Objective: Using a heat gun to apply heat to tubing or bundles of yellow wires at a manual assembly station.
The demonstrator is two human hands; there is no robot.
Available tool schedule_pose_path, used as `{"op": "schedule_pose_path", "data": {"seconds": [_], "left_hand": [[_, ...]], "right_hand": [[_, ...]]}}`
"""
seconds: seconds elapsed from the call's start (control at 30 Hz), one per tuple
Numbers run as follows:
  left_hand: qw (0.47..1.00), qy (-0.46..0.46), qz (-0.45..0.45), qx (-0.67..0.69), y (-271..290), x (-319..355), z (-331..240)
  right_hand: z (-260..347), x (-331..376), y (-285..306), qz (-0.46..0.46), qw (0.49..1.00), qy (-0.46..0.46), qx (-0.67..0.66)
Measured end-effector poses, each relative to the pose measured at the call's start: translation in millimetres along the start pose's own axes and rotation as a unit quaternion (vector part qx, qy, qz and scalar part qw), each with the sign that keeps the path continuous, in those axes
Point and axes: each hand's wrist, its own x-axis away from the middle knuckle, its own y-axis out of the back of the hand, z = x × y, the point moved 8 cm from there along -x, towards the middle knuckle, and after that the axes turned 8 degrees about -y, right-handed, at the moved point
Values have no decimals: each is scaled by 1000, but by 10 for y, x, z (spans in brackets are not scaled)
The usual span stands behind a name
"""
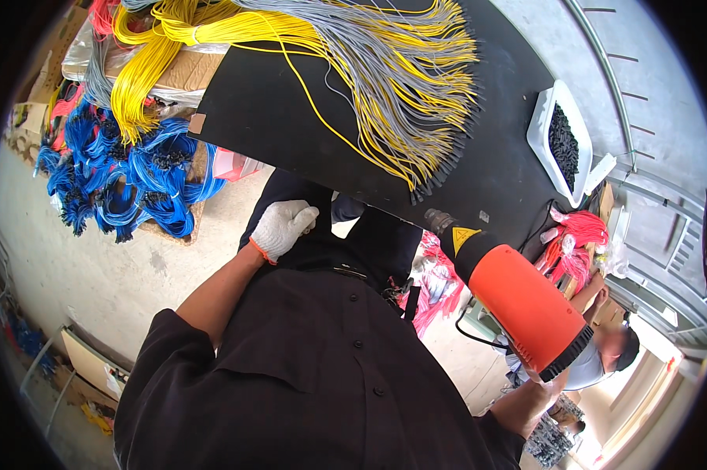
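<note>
Nearest to me, my right hand [547, 381] sits at the rear end of a bulky orange-and-black plastic heat gun [518, 298]; most of the hand is hidden behind the tool's body, so I cannot tell how its grip lies. The gun is tilted, its dark metal nozzle aimed up at the near edge of the black-topped bench [291, 117] and lying close under the wire ends, though I cannot tell whether it touches.

My left hand [283, 227], in a white knit glove with an orange cuff, rests against my dark trousers below the bench edge, fingers curled loosely and pinching nothing.

On the bench, a fanned bundle of yellow and grey wires with black-sleeved tips [404, 78] spreads toward the near edge. To the right stands a white rectangular plastic tray of small black sleeves [543, 129].

Farther left, coiled blue wire bundles [126, 184] lie on cardboard on the floor. Red wire bundles [576, 239] lie at far right.
</note>
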Motion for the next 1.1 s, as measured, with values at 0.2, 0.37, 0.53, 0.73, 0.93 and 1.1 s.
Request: {"op": "schedule_pose_path", "data": {"seconds": [0.2,0.37,0.53,0.73,0.93,1.1], "left_hand": [[1000,22,1,17,2,5,43],[999,39,-1,32,4,18,54],[998,52,0,38,-5,10,75],[997,49,-5,54,-5,6,94],[997,54,-4,54,2,4,99],[996,63,-5,60,-3,8,114]], "right_hand": [[-158,42,45,20,998,3,-60],[-212,1,12,35,993,5,-110],[-123,-46,-90,48,987,5,-155],[-190,-103,-98,65,975,6,-212],[-303,-16,-38,86,960,9,-266],[-338,52,-12,102,946,13,-309]]}}
